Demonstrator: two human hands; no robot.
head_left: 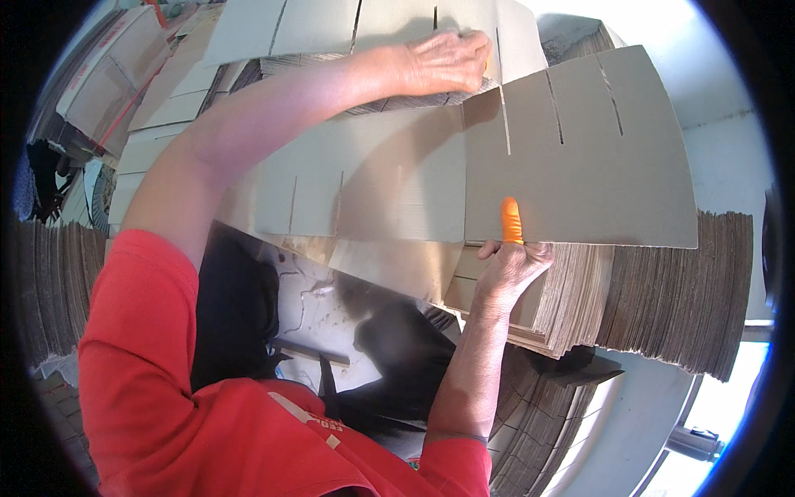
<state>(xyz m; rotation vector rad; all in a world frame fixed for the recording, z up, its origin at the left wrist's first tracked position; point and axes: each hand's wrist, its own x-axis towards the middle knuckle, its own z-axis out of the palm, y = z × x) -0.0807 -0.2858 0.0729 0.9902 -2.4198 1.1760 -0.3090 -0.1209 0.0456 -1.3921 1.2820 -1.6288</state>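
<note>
Premises present as a cardboard workshop. Evidence: a tall right-hand stack of board (679, 290), a matching left-hand stack (54, 290) and a pale pile (571, 298) between them; a broad slotted sheet (588, 182) occupies the working position, repeated slots cut along its edge.

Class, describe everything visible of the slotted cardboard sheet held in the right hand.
The slotted cardboard sheet looks flat and greyish-brown, with three narrow slits running in from its upper edge. It spans the view's right side, partly above stacked cardboard. The right hand holds its lower edge, an orange-covered digit against the visible face. Near the leftmost slit it seems to meet another slotted sheet; interlocking is unclear.
</note>
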